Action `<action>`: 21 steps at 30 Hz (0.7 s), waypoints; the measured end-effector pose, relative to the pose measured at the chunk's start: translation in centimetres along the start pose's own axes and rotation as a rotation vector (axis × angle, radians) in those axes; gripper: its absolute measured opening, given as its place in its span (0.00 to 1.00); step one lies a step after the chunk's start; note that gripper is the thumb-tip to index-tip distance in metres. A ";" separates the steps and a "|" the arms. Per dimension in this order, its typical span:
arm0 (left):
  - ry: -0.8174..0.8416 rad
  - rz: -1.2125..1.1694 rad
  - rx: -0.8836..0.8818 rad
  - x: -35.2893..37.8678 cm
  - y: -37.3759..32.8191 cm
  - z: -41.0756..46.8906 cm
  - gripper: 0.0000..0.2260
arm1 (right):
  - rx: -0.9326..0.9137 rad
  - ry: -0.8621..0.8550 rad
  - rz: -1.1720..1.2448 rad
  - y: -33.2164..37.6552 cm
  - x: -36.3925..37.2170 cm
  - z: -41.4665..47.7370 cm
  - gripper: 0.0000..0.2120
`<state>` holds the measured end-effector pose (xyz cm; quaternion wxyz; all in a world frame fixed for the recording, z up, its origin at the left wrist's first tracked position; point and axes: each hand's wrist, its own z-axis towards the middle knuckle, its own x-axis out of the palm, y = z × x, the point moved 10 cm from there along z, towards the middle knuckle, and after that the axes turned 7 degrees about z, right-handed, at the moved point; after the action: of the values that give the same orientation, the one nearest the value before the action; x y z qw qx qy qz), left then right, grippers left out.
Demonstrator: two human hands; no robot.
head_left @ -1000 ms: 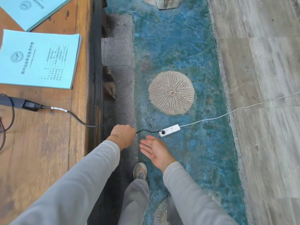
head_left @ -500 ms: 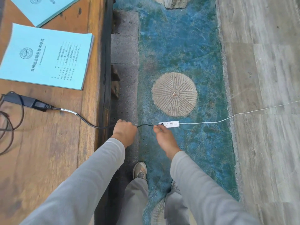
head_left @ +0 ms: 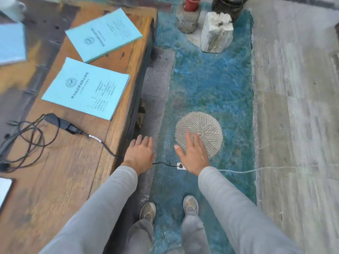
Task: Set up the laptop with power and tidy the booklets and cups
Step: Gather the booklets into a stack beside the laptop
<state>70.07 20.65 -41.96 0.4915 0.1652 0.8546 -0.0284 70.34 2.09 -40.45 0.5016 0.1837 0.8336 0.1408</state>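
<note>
My left hand (head_left: 140, 153) hovers open, palm down, beside the wooden table's edge (head_left: 117, 143). My right hand (head_left: 193, 154) is open too, fingers spread, above a white power strip (head_left: 180, 166) on the floor, which it mostly hides. A black cable (head_left: 108, 151) runs from the black power adapter (head_left: 62, 123) on the table, over the edge, to the strip. Three light blue booklets lie on the table: one near (head_left: 86, 88), one farther back (head_left: 103, 34), one at the left edge (head_left: 11, 43). A corner of a silvery device (head_left: 4, 187), maybe the laptop, shows at lower left.
Tangled black cord (head_left: 23, 143) lies left of the adapter. A white cable (head_left: 266, 168) leads right from the strip across the floor. A round stone disc (head_left: 207, 129) is set in the blue floor. A stone block (head_left: 216, 32) and a red pot (head_left: 191, 3) stand at the back. My shoes (head_left: 147, 211) are below.
Both hands have let go: the left released the black cable, the right left the power strip, and both rose with fingers open. The view has lifted, showing more table and floor.
</note>
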 end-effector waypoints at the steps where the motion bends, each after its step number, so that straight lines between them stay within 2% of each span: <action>1: -0.013 -0.028 -0.033 -1.1 0.1 -0.4 0.32 | -0.028 -0.002 -0.050 0.4 -1.2 0.2 0.38; 5: -0.120 -0.095 -0.185 -6.5 1.2 -3.2 0.36 | -0.145 -0.017 -0.165 2.4 -6.5 0.1 0.41; 11: -0.340 -0.152 -0.491 -13.9 4.1 -9.9 0.40 | -0.385 -0.159 -0.345 7.9 -15.5 -1.2 0.43; 16: -0.361 -0.171 -0.732 -16.4 6.5 -14.8 0.41 | -0.541 -0.209 -0.423 12.4 -19.6 -2.6 0.43; 21: -0.388 -0.216 -0.829 -16.9 8.7 -17.1 0.40 | -0.670 -0.204 -0.494 16.8 -20.1 -3.4 0.43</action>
<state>66.36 28.21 -17.81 0.6610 -0.1434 0.6984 0.2341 78.66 7.89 -16.10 0.6319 -0.1816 0.7070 0.2604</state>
